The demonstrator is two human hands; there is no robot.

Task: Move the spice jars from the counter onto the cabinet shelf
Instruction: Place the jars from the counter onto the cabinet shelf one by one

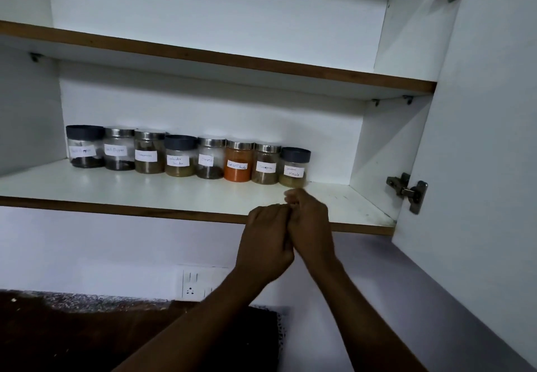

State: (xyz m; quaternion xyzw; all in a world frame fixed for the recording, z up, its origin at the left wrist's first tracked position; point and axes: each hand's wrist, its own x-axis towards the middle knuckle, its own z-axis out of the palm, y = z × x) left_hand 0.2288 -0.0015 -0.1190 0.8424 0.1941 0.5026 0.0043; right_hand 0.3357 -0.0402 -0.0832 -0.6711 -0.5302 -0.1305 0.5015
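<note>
Several labelled spice jars stand in a row at the back of the white cabinet shelf (pixel 145 194). The leftmost jar (pixel 85 146) has a dark lid. An orange-filled jar (pixel 238 161) stands toward the right, and a dark-lidded jar (pixel 294 167) ends the row. My left hand (pixel 266 241) and my right hand (pixel 312 226) are raised together just in front of the shelf's front edge, below the rightmost jar. Both have curled fingers, touch each other and hold nothing.
An upper shelf (pixel 203 52) spans the cabinet above. The cabinet door (pixel 479 139) stands open on the right with a metal hinge (pixel 408 191). Below are a wall socket (pixel 194 284) and the dark counter (pixel 87 336).
</note>
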